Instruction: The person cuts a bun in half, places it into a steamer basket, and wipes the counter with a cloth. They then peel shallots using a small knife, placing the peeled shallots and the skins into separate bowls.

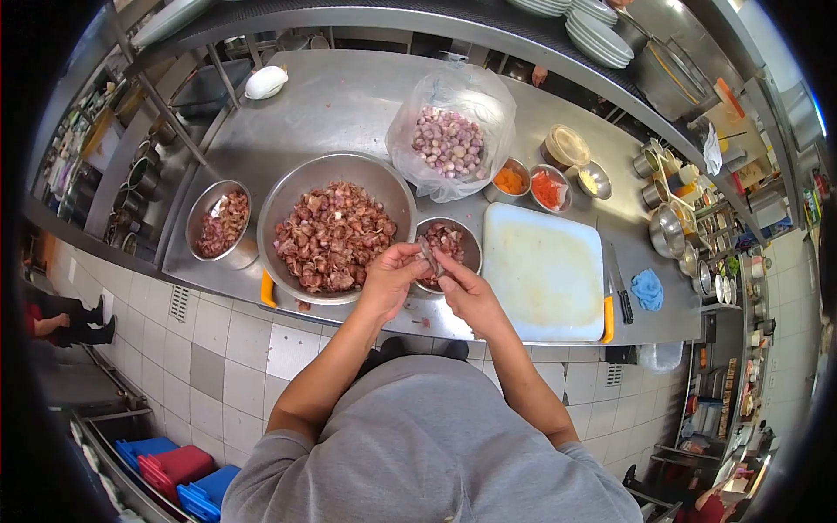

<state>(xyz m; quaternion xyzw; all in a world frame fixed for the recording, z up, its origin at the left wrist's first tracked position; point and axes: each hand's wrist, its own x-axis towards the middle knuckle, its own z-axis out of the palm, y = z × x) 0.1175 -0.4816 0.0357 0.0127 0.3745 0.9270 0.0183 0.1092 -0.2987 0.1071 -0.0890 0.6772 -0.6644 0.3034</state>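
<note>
My left hand [391,277] and my right hand [469,295] meet over a small metal bowl [476,253] that holds reddish skins or shallots. Pinched between the fingertips of both is a small shallot [428,252], partly covered by the fingers. Left of them stands a large steel bowl heaped with unpeeled shallots [336,231]. Beyond the hands, a clear plastic bag [410,105] holds peeled, pale purple shallots [449,144]. Another metal bowl [193,218] with shallot skins [224,228] sits at the far left.
A white cutting board [542,270] lies to the right, with a knife [623,296] and a blue cloth [647,289] beside it. Containers of orange pieces [509,180] and red pieces [548,190] stand behind the board. A shelf with stacked plates [600,39] overhangs the back.
</note>
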